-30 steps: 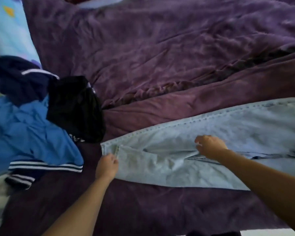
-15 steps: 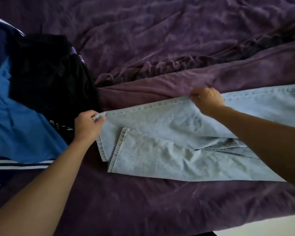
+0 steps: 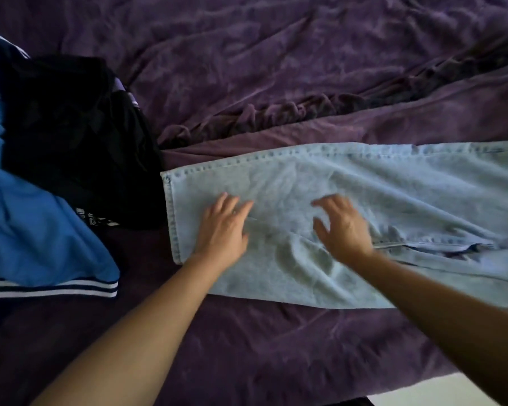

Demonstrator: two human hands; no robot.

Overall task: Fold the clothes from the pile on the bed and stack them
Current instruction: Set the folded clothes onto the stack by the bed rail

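Purple bedspread [image 3: 276, 361] — left hand [image 3: 222, 230] and right hand [image 3: 345, 230] rest on jeans [image 3: 408, 197], grip wide; black garment [image 3: 71, 142] print illegible.

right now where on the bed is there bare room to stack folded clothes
Bare purple blanket lies beyond the jeans, and a strip of it runs along their near edge. Crowded on the left: black garment, blue shirt.

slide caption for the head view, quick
Left hand and right hand, open, on light jeans beside the clothes pile.
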